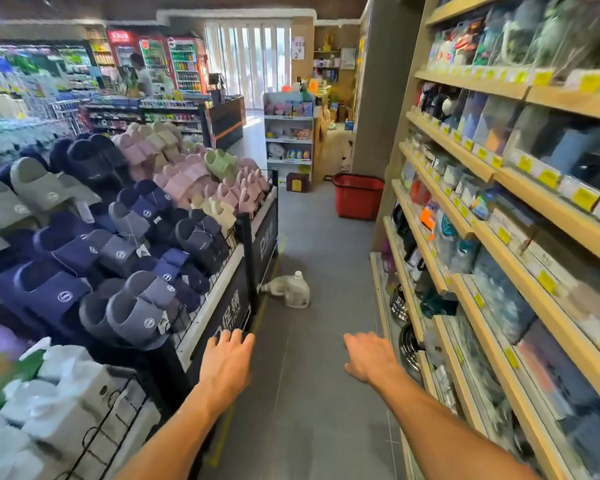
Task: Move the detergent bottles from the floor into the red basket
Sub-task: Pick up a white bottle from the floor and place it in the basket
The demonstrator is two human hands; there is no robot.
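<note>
Ahead of both sets of fingers, two white detergent bottles (297, 292) sit on the grey floor (309, 393). One is upright and one lies on its side against it, at the foot of the slipper bin (219, 271). Their labels are too blurred to read. The left hand (227, 362) and right hand (371, 358) reach forward, fingers straight and loosely apart, holding nothing. Just beyond the left fingertips, the bin's black panel (229, 315) reads "促销" above "OTION". One red basket (357, 197) stands well beyond the bottles, far past the right fingers, beside shelving (465, 282) carrying yellow price tags (548, 282).
</note>
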